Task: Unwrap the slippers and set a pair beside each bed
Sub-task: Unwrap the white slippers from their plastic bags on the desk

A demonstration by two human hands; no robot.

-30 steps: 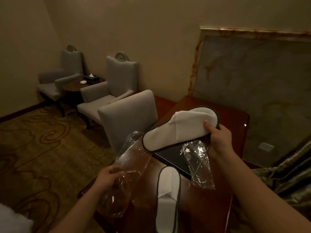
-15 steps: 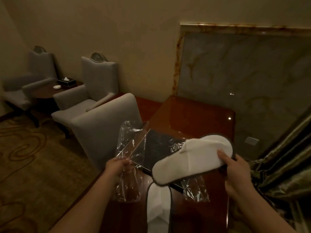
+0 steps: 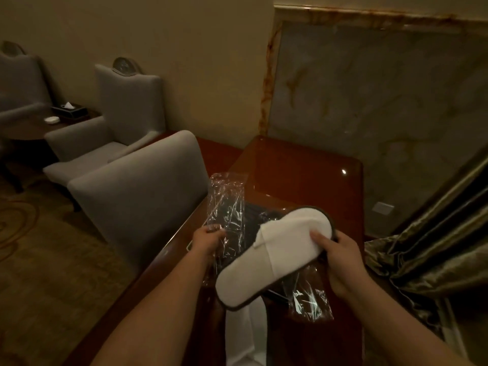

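Dim room, shiny wooden desk (image 3: pixel 303 167) under both hands. Right hand (image 3: pixel 340 257) gripped 1 bare slipper (image 3: pixel 272 257); left hand (image 3: pixel 208 240) pinched its empty wrapper (image 3: pixel 227 204). Another slipper (image 3: pixel 247 336) lay below the hands. No pair was beside a bed yet

- Two white slippers on show: one slipper held up (image 3: pixel 274 256) over the desk, and a second slipper lying flat (image 3: pixel 247 336) beneath it at the near edge.
- Two clear plastic wrappers: one wrapper on the left (image 3: pixel 227 204), another wrapper on the right (image 3: pixel 309 299).
- Two hands at work: left hand (image 3: pixel 208 240), right hand (image 3: pixel 340 256).
- Three grey chairs: the near chair (image 3: pixel 137 191), the middle armchair (image 3: pixel 116 128), the far armchair (image 3: pixel 18 83).
- One wooden desk (image 3: pixel 298 175).
- One small side table (image 3: pixel 29 128), with one tissue box (image 3: pixel 69 110) and one little white dish (image 3: pixel 51 119) on it.
- One dark folder (image 3: pixel 250 217) on the desk.
- One curtain (image 3: pixel 435 247).
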